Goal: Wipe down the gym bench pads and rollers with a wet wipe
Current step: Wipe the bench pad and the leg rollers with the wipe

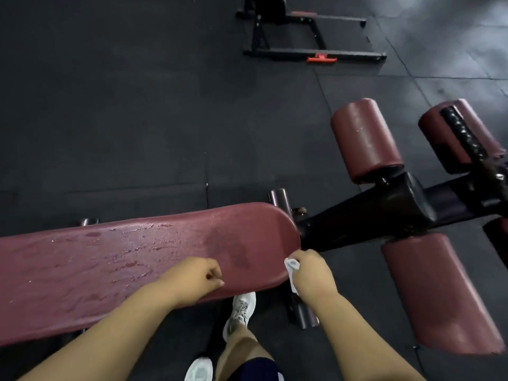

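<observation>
Dim indoor view. Pale glare washes the floor (pixel 453 37) at far right, and wet streaks glint on the maroon surface (pixel 110 257). Motion blur softens the near right roller (pixel 439 298). Wide-angle distortion bends lines toward the edges. Shadows are weak and diffuse.

Dark rubber-tiled floor (pixel 137 119), black metal frame (pixel 310 52) with a red handle (pixel 321 59) beyond.

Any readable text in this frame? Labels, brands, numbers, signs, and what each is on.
None readable.
No print shows on the bench pad, the rollers or the wet wipe.
The white shoe has dark marks on its upper, too blurred to read.
The black frame on the floor shows no label.
</observation>
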The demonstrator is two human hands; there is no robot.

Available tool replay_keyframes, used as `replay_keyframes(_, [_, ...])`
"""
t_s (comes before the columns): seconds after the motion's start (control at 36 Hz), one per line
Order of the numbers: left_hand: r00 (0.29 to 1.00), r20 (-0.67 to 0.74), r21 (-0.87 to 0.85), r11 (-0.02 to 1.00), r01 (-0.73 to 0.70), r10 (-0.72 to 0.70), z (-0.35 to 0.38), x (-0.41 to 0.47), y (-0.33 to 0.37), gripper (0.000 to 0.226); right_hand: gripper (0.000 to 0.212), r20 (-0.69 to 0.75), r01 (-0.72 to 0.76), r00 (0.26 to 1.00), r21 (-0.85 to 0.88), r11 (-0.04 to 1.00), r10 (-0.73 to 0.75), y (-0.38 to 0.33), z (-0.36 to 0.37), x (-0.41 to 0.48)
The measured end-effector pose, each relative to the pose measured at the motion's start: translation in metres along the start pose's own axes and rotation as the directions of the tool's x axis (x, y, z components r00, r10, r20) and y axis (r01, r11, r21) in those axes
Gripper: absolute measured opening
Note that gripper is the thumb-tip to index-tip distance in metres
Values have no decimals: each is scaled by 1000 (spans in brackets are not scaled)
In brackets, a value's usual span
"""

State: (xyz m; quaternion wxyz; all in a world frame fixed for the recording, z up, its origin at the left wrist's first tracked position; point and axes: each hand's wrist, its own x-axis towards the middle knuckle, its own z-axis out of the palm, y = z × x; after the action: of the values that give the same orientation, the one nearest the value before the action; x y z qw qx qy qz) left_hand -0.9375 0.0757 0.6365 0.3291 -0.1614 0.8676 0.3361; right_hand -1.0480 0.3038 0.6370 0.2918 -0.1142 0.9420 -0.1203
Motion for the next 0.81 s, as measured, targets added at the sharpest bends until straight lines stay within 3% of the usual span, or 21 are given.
replay_keyframes(0.06, [999,35,27,999,32,-33,-7,22,4,20,34,-19,14,1000,12,1000,-14,5,-6,29])
replay_keyframes(0.11, [997,58,51,998,49,-52,-13,43,6,24,27,-42,21,999,6,1000,-21,7,-15,55])
replay_keyframes(0.22, [997,23,81,994,70,-72,-22,78,8,24,27,-115,58,992,38,998,-54,8,-26,105])
replay_keyframes(0.31, [996,-9,40,995,94,-93,-29,99,5,26,19,-150,35,988,79,996,-23,0,-24,134])
replay_keyframes(0.39, [994,-12,3,994,107,-107,-33,118,-4,25,27,-203,40,979,79,996,-23,-11,-12,153])
replay_keyframes(0.53, [995,-50,14,996,89,-88,-35,154,-25,25,27,0,17,1000,151,988,-17,-16,26,175])
replay_keyframes(0.61, [996,-45,48,996,78,-76,-34,172,-36,32,36,109,51,992,47,998,-56,-13,53,177])
replay_keyframes(0.69, [997,-69,80,996,45,-39,-33,185,-46,41,32,-60,27,998,-86,996,-32,-10,70,171])
replay_keyframes(0.75, [996,-91,117,993,19,-9,-33,191,-52,49,34,-165,13,986,-40,999,-20,-4,81,169])
replay_keyframes(0.81, [995,-94,137,991,2,11,-33,196,-58,54,37,-165,40,986,30,999,-34,0,87,168])
